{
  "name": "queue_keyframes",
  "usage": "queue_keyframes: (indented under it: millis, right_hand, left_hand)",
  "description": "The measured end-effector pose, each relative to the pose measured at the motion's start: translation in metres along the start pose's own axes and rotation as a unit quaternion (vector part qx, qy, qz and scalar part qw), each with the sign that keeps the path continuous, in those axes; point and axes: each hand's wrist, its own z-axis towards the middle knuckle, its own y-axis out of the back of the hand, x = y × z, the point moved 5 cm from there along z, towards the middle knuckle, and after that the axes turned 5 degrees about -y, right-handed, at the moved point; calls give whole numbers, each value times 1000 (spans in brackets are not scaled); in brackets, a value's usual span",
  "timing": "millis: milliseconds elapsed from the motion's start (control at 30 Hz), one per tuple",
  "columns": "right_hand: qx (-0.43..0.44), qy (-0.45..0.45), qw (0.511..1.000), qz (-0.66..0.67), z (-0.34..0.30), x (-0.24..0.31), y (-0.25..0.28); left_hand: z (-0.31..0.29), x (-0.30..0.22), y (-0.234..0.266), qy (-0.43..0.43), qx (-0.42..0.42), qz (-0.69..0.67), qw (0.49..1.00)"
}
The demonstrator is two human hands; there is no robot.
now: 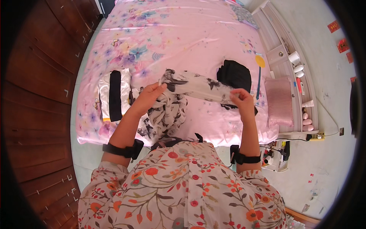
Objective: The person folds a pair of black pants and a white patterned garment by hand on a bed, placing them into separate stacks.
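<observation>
A thin white garment with a black-and-grey print (200,84) is stretched in a narrow strip between my hands, above the bed. My left hand (149,97) pinches its left end between thumb and fingers. At the strip's right end, my right hand (244,102) is closed on the cloth. The rest of the garment lies bunched on the bed near my left forearm and hangs toward the front edge. Left of it is a folded white garment (125,86) with a black folded strip (114,95) on top. Beyond my right hand lies a folded black garment (234,74).
The bed has a pink floral sheet (183,42). On its right lie a pink cushion (280,101) and a blue-handled yellow swatter-like tool (260,62). A headboard shelf (301,87) holds tubes and small items. Brown wardrobe doors (38,95) line the left.
</observation>
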Motion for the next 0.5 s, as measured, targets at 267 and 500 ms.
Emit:
queue_keyframes:
  millis: [267, 500]
  right_hand:
    - [123, 199, 969, -74, -39, 49, -109]
    - [-23, 53, 988, 141, -4, -12, -54]
  left_hand:
    - [0, -9, -58, 11, 239, 148, 960]
    - [12, -18, -24, -66, 148, 215, 963]
